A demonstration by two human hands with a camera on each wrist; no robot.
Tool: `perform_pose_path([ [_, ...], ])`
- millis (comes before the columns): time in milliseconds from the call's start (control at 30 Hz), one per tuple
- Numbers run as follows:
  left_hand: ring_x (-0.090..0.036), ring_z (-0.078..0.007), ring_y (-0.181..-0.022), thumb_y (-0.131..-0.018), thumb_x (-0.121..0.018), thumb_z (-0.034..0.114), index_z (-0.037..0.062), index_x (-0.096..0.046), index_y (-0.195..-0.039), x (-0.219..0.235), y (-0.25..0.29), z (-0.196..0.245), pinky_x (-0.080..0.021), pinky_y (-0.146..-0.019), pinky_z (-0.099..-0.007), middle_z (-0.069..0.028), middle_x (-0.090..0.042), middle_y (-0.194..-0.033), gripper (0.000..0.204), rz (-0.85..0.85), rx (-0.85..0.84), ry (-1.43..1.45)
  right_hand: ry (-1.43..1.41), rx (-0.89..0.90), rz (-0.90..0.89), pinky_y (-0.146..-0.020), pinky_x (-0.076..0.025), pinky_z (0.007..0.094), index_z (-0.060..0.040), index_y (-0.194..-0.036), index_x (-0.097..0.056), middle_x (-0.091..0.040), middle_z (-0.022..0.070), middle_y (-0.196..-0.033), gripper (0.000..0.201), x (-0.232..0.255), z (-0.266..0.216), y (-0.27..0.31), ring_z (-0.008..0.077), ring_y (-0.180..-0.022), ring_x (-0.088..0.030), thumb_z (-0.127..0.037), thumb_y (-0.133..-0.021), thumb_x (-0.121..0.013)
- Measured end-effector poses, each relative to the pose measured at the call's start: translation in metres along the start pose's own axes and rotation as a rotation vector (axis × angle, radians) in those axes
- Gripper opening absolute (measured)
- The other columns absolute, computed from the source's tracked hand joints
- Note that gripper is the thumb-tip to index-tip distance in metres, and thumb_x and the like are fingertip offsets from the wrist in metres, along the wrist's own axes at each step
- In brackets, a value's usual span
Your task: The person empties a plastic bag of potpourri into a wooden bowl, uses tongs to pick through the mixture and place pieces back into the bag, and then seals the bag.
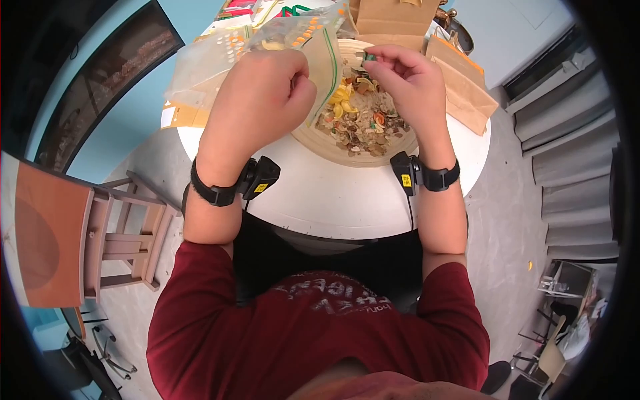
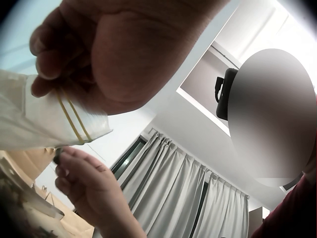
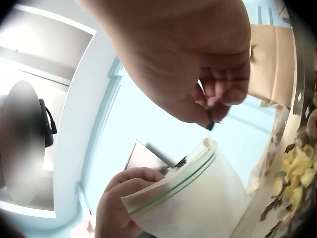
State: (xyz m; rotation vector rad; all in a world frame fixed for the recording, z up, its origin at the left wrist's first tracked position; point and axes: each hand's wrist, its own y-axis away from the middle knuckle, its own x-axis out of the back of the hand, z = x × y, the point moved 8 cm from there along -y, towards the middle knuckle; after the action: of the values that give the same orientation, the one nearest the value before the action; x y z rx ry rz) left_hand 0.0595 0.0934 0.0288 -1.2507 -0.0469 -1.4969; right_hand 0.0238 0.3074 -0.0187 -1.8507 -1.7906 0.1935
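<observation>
My left hand [image 1: 263,100] grips a translucent zip bag [image 3: 208,193] by its upper edge, fingers curled over it. Green zip lines run along the bag's mouth, which faces my right hand. Between thumb and fingertips, my right hand [image 1: 417,87] pinches a small dark green piece [image 1: 369,58]; its kind does not show. In the right wrist view this piece hangs just above the bag's rim. Below the hands a wide round tray [image 1: 317,150] holds a scatter of dry brown flakes [image 1: 360,137] and a cluster of yellow pieces [image 1: 342,105].
The tray stands on a round white table [image 1: 300,200]. Behind it are an upright brown paper bag [image 1: 393,20] and, at the right, another paper bag [image 1: 463,87] lying over. Clear plastic with orange dots [image 1: 207,70] spreads at the left. A wooden stool [image 1: 127,233] stands left of the table.
</observation>
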Motion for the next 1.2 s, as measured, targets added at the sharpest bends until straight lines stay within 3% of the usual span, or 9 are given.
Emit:
perform_pose_path([
  [200,-0.059,-0.0190,-0.055,-0.087,-0.064,0.006,-0.0019,-0.066,-0.086,-0.005,0.000,0.004,-0.046,-0.055,-0.0303,-0.0109,-0.063,-0.065,0.008,-0.017,-0.011,-0.013,-0.038,0.124,-0.075,-0.071,-0.055,0.0224,-0.0026,-0.114,-0.075,-0.072,0.0039,-0.091,0.027,-0.028,-0.019,0.010,0.0077,-0.077,-0.066,-0.003,-0.087,-0.080],
  [300,-0.063,-0.0420,-0.064,-0.082,-0.064,0.008,-0.0015,-0.064,-0.074,-0.002,-0.001,0.008,-0.052,-0.062,-0.0480,-0.0221,-0.062,-0.067,0.012,0.021,0.006,0.022,0.002,0.127,-0.107,-0.071,-0.055,0.0228,-0.0037,-0.117,-0.074,-0.072,0.0037,-0.089,0.029,-0.030,-0.020,0.012,0.0079,-0.076,-0.066,-0.002,-0.088,-0.077],
  [400,-0.063,-0.0417,-0.064,-0.083,-0.064,0.008,-0.0012,-0.065,-0.075,0.000,-0.002,0.008,-0.052,-0.061,-0.0466,-0.0219,-0.063,-0.067,0.012,0.036,-0.014,0.020,0.056,0.210,-0.106,-0.069,-0.054,0.0229,-0.0040,-0.117,-0.074,-0.073,0.0038,-0.089,0.027,-0.031,-0.032,0.013,0.0081,-0.075,-0.066,-0.001,-0.090,-0.073],
  [500,-0.062,-0.0399,-0.061,-0.083,-0.064,0.009,-0.0007,-0.066,-0.076,0.006,-0.002,0.003,-0.052,-0.060,-0.0442,-0.0203,-0.063,-0.065,0.012,0.048,0.026,0.015,0.096,0.118,-0.086,-0.070,-0.055,0.0269,-0.0040,-0.115,-0.075,-0.075,0.0086,-0.092,0.025,-0.025,-0.024,0.009,0.0144,-0.076,-0.069,0.000,-0.091,-0.068],
  [600,-0.060,-0.0131,-0.057,-0.088,-0.063,0.007,-0.0025,-0.069,-0.089,0.015,0.001,-0.008,-0.046,-0.056,-0.0281,-0.0091,-0.065,-0.066,0.011,0.065,0.053,-0.008,0.408,0.051,-0.234,-0.074,-0.057,0.0344,-0.0034,-0.111,-0.077,-0.076,0.0153,-0.097,0.024,-0.022,0.004,0.007,0.0264,-0.081,-0.072,0.000,-0.089,-0.066],
  [700,-0.060,-0.0105,-0.058,-0.089,-0.063,0.007,-0.0029,-0.069,-0.090,0.022,0.001,-0.015,-0.046,-0.056,-0.0272,-0.0076,-0.065,-0.066,0.012,0.070,0.122,-0.019,0.571,0.024,-0.421,-0.080,-0.057,0.0406,-0.0024,-0.105,-0.078,-0.075,0.0201,-0.100,0.021,-0.035,0.034,0.012,0.0361,-0.087,-0.072,-0.001,-0.087,-0.066],
  [800,-0.061,-0.0314,-0.054,-0.083,-0.063,0.008,-0.0007,-0.067,-0.078,0.027,0.000,-0.013,-0.049,-0.055,-0.0387,-0.0164,-0.062,-0.061,0.011,0.130,0.126,0.046,0.597,0.016,-0.518,-0.082,-0.056,0.0406,-0.0003,-0.101,-0.077,-0.075,0.0184,-0.099,0.017,-0.043,0.050,0.020,0.0360,-0.091,-0.071,-0.001,-0.088,-0.067],
  [900,-0.058,-0.0090,-0.059,-0.089,-0.063,0.007,-0.0033,-0.069,-0.089,0.025,0.001,-0.013,-0.046,-0.056,-0.0262,-0.0066,-0.064,-0.065,0.012,0.075,0.092,-0.007,0.654,0.051,-0.548,-0.082,-0.056,0.0402,0.0009,-0.099,-0.076,-0.075,0.0172,-0.096,0.014,-0.047,0.055,0.022,0.0350,-0.091,-0.070,-0.002,-0.088,-0.067],
  [1200,-0.056,-0.0090,-0.058,-0.088,-0.063,0.006,-0.0033,-0.068,-0.088,0.017,0.001,-0.009,-0.044,-0.055,-0.0256,-0.0065,-0.063,-0.064,0.010,0.059,0.045,0.013,0.742,-0.038,-0.553,-0.074,-0.055,0.0414,0.0007,-0.093,-0.075,-0.073,0.0180,-0.085,0.014,-0.041,0.049,0.019,0.0354,-0.079,-0.070,-0.002,-0.082,-0.068],
])
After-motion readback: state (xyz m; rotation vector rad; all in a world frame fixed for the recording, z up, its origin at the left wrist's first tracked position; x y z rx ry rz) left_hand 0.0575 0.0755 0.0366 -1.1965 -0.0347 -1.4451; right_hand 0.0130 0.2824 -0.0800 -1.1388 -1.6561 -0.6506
